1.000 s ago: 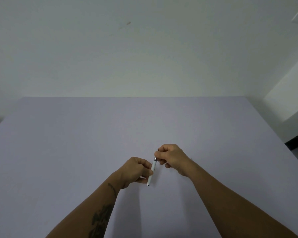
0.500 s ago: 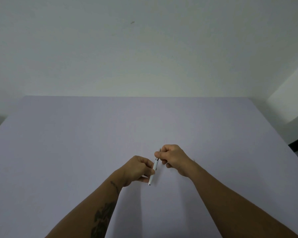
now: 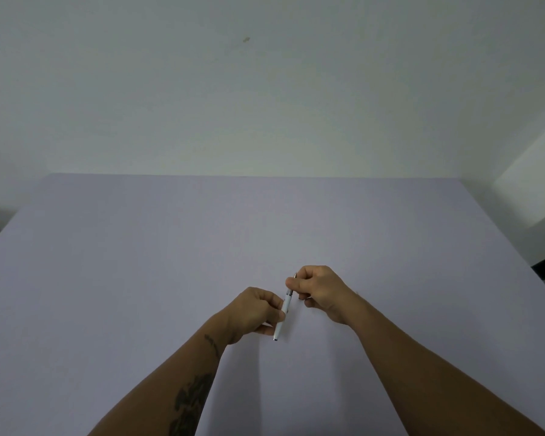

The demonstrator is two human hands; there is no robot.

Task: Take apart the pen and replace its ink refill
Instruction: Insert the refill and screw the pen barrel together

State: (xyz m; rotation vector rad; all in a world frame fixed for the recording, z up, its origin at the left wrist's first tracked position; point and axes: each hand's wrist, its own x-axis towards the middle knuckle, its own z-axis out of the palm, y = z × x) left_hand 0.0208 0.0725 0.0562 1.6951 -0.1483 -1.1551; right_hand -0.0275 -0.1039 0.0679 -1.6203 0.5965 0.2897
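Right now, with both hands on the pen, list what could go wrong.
1. The right hand pinches only the pen's far end; a hard pull could send that piece flying across the table.
2. The pen is held above the table, so any small inner part that drops may roll away.
3. The left hand grips the white barrel near its middle; twisting at an angle could bend the refill, which is not visible yet.

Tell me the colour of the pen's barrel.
White, with a darker grey section at the far end of the pen, near the right hand. Head view shows it.
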